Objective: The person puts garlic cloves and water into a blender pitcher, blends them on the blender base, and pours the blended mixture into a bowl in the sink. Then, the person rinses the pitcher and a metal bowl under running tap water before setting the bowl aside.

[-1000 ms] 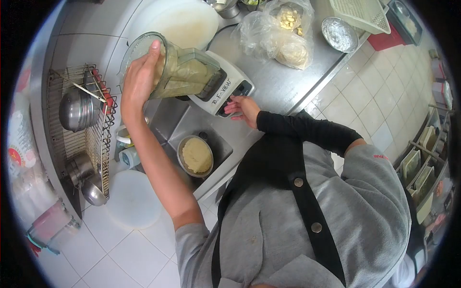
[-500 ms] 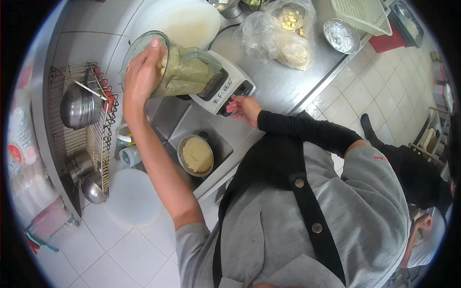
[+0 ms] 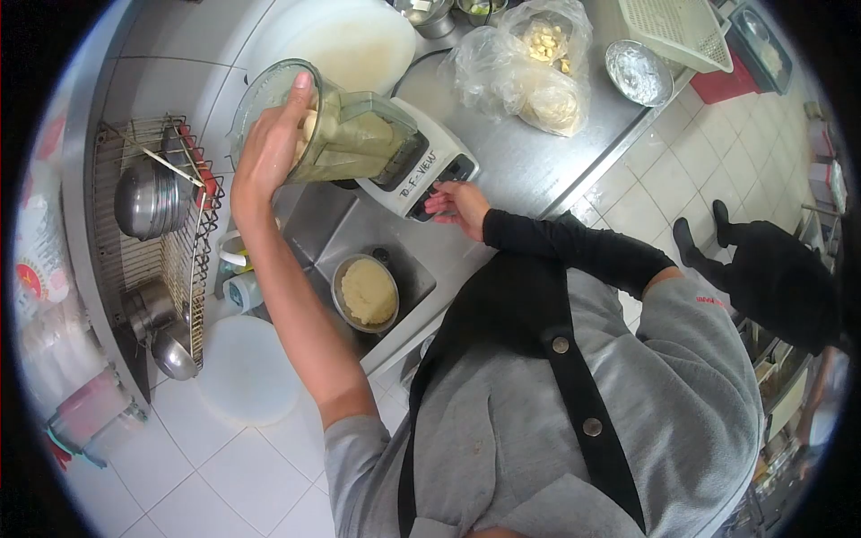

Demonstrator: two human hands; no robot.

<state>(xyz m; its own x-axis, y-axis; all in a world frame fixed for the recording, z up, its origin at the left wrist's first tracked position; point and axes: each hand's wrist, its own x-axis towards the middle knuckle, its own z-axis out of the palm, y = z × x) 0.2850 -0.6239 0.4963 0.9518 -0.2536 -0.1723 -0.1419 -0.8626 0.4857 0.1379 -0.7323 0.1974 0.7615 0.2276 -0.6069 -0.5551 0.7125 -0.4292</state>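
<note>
Left hand (image 3: pixel 267 152) across the mouth of the clear plastic blender jar (image 3: pixel 359 148), grip unclear; the jar's loaded and seated on its white base (image 3: pixel 435 130). Right hand (image 3: pixel 462 208), loosely open, fingers at the black controls (image 3: pixel 462 168).

The left hand (image 3: pixel 265 151) hides part of the blender jar's (image 3: pixel 363 139) mouth; the right hand (image 3: pixel 461 208) covers part of the control panel (image 3: pixel 461 169). A far metal pot (image 3: pixel 432 20) is cropped. Red sleeve lettering (image 3: pixel 711 302) is too small to read.
</note>
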